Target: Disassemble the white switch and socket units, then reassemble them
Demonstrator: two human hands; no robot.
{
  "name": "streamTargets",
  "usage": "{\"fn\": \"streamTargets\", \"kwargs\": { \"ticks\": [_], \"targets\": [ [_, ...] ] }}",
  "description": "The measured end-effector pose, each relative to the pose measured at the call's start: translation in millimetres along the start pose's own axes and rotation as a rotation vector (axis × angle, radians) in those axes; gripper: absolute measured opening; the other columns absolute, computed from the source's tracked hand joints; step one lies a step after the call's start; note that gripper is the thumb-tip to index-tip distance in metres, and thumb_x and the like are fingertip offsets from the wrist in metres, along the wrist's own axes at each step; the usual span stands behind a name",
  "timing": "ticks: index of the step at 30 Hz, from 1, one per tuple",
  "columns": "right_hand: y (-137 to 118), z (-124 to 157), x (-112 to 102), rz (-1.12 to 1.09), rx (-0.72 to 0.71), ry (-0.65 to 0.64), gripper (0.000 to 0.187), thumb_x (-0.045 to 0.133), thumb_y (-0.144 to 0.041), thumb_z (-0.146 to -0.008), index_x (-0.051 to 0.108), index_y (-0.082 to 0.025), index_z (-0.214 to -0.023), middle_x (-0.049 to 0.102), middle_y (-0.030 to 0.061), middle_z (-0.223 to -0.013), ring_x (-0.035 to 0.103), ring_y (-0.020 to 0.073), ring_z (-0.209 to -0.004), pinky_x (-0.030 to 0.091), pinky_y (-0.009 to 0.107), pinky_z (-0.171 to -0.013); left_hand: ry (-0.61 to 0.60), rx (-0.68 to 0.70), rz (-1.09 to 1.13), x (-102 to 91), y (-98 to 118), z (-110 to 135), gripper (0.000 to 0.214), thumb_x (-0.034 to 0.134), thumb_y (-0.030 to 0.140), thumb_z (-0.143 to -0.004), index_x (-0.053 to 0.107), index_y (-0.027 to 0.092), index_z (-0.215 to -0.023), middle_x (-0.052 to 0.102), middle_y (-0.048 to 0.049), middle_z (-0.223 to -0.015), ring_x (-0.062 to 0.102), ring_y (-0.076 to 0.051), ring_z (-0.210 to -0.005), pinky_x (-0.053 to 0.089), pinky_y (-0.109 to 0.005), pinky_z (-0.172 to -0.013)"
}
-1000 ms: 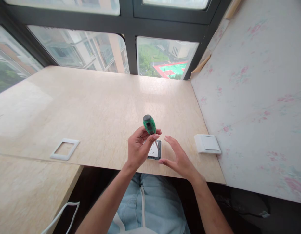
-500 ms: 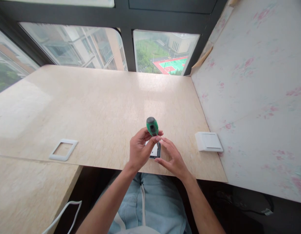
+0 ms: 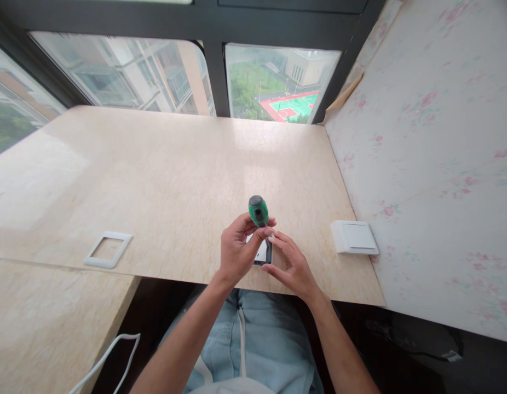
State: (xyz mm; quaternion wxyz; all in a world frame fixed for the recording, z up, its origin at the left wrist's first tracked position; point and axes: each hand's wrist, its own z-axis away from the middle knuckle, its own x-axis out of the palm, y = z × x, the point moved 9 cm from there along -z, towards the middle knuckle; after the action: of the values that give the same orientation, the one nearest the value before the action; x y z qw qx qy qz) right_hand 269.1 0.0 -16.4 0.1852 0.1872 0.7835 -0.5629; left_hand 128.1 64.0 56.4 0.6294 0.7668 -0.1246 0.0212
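Note:
My left hand (image 3: 239, 246) is closed around a screwdriver (image 3: 258, 211) with a green and black handle, held nearly upright. Its shaft goes down to the right side of a small wall socket plate (image 3: 260, 255), white in the middle with a dark edge strip, lying on the counter. At the plate's right side is my right hand (image 3: 292, 265), its thumb at the near corner and its fingertips by the shaft and far edge, holding the plate steady. My fingers cover the plate's far part and the screwdriver's tip.
A white square frame (image 3: 108, 249) lies on the counter (image 3: 175, 180) to the left. A white wall switch (image 3: 356, 237) sits against the flowered wall (image 3: 434, 164) at right. A white cable (image 3: 114, 350) hangs at lower left. Windows border the far edge.
The view has shifted slightly. Both hands, the screwdriver and the socket plate keep nearly the same places relative to one another.

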Motion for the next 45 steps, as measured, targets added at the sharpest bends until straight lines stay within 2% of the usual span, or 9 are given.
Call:
{"fn": "streamTargets", "kwargs": {
  "ticks": [7,11,13,18,24,30,36,41,45],
  "targets": [
    [-1,0,0,-0.012,-0.020,-0.001,0.059,0.075,-0.040,-0.086,0.053,-0.031,-0.140,0.054,0.0114,-0.147,0.050,0.0304,-0.138,0.043,0.054,-0.114,-0.137,0.096,-0.106,7.0,6,4,0.018,0.068,0.027,-0.092,0.066,0.018,-0.108,0.078,-0.0090,-0.104,0.075,-0.022,-0.098,0.061,-0.036,-0.090],
    [0,1,1,-0.010,-0.012,-0.006,0.057,0.075,-0.039,-0.086,0.055,-0.029,-0.138,0.055,0.0123,-0.145,0.050,0.0316,-0.136,0.044,0.054,-0.112,-0.277,0.195,-0.105,16.9,14,12,0.048,0.064,0.020,-0.092,0.046,0.023,-0.137,0.074,-0.0100,-0.111,0.073,-0.023,-0.104,0.059,-0.037,-0.089],
    [2,1,3,-0.013,0.006,-0.014,0.055,0.075,-0.039,-0.086,0.056,-0.028,-0.137,0.055,0.0127,-0.144,0.051,0.0323,-0.136,0.045,0.054,-0.111,-0.303,0.223,-0.143,21.3,17,14,0.046,0.063,0.019,-0.092,0.047,0.022,-0.135,0.072,-0.0107,-0.111,0.071,-0.023,-0.103,0.057,-0.038,-0.090],
    [5,3,4,-0.013,0.031,-0.012,0.055,0.074,-0.039,-0.086,0.056,-0.028,-0.137,0.056,0.0120,-0.143,0.052,0.0333,-0.135,0.045,0.056,-0.110,-0.226,0.281,-0.115,25.3,31,10,0.035,0.065,0.026,-0.089,0.057,0.021,-0.123,0.062,-0.0118,-0.120,0.065,-0.023,-0.104,0.055,-0.039,-0.090],
    [2,3,3,0.009,-0.013,-0.005,0.063,0.074,-0.039,-0.087,0.049,-0.030,-0.144,0.054,0.0114,-0.147,0.050,0.0320,-0.137,0.043,0.056,-0.113,-0.065,0.424,-0.328,15.2,54,7,0.029,0.077,0.033,-0.085,0.066,0.023,-0.109,0.056,-0.0033,-0.093,0.056,-0.017,-0.085,0.050,-0.030,-0.075],
    [2,3,3,0.025,-0.014,0.005,0.057,0.073,-0.039,-0.087,0.055,-0.029,-0.140,0.057,0.0117,-0.144,0.051,0.0328,-0.137,0.044,0.056,-0.112,-0.180,0.298,-0.207,15.1,39,9,0.058,0.076,0.034,-0.085,0.047,0.025,-0.135,0.062,-0.0073,-0.107,0.062,-0.020,-0.096,0.052,-0.034,-0.083],
    [-2,2,1,0.058,-0.038,0.022,0.060,0.074,-0.038,-0.086,0.053,-0.027,-0.141,0.058,0.0129,-0.142,0.053,0.0336,-0.135,0.047,0.055,-0.109,-0.314,0.144,0.059,27.3,35,11,0.029,0.058,0.032,-0.097,0.050,0.023,-0.123,0.063,-0.0110,-0.118,0.065,-0.022,-0.103,0.052,-0.039,-0.092],
    [3,4,2,0.075,-0.026,0.023,0.053,0.074,-0.039,-0.086,0.058,-0.026,-0.135,0.060,0.0136,-0.139,0.055,0.0345,-0.132,0.047,0.056,-0.108,-0.364,0.059,0.339,37.4,31,11,0.039,0.059,0.052,-0.091,0.052,0.021,-0.113,0.057,-0.0033,-0.091,0.055,-0.016,-0.078,0.049,-0.031,-0.073],
    [8,5,3,0.042,0.022,0.014,0.054,0.075,-0.040,-0.085,0.058,-0.026,-0.135,0.061,0.0127,-0.137,0.056,0.0348,-0.130,0.049,0.056,-0.107,-0.315,0.068,0.321,41.4,23,6,0.046,0.071,0.054,-0.084,0.044,0.024,-0.107,0.051,0.0000,-0.090,0.047,-0.012,-0.071,0.043,-0.026,-0.064]
  ]
}}
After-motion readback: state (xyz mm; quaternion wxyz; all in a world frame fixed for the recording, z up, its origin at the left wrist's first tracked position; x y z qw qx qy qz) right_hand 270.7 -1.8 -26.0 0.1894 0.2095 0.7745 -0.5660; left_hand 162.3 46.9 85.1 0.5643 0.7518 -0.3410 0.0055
